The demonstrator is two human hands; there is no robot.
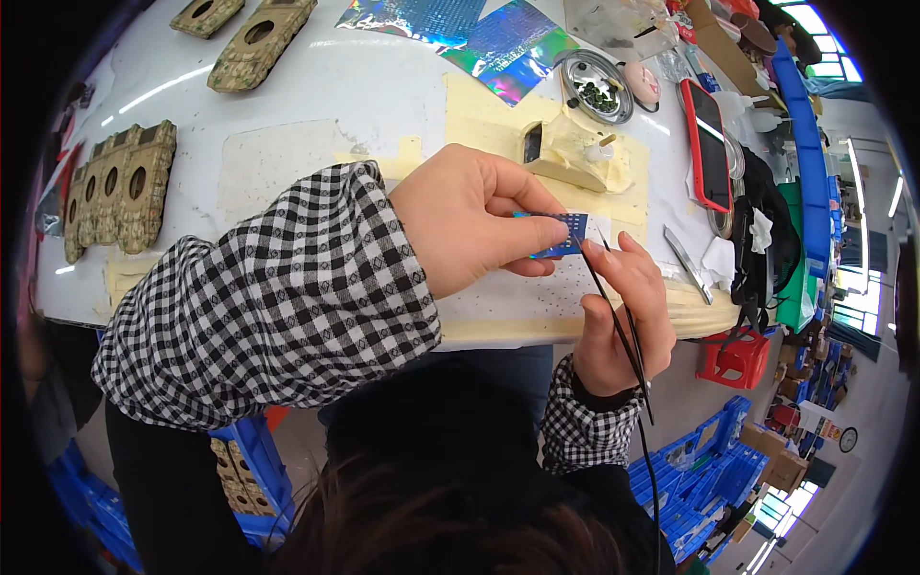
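Note:
My left hand [470, 216] pinches a small piece of shiny blue sticker sheet [575, 226] with rows of tiny pale marks, between thumb and fingers. Close by on its right, my right hand [628, 311] is closed around slim black tweezers [630, 335], whose tips reach up toward the sheet's right edge. Whether the tips touch the sheet, I cannot tell. Beneath both hands lies a white, speckled work surface [489, 305]. Just beyond them stands a block wrapped in yellowish tape [580, 153] with a white peg on top.
Camouflage model tank hulls [123, 192] stand at the left, another hull [261, 43] farther back. Shiny holographic sheets [508, 48] lie at the back beside a round dish [596, 86] of dark green bits. A red-cased phone [706, 144] and a metal tool [687, 264] lie right.

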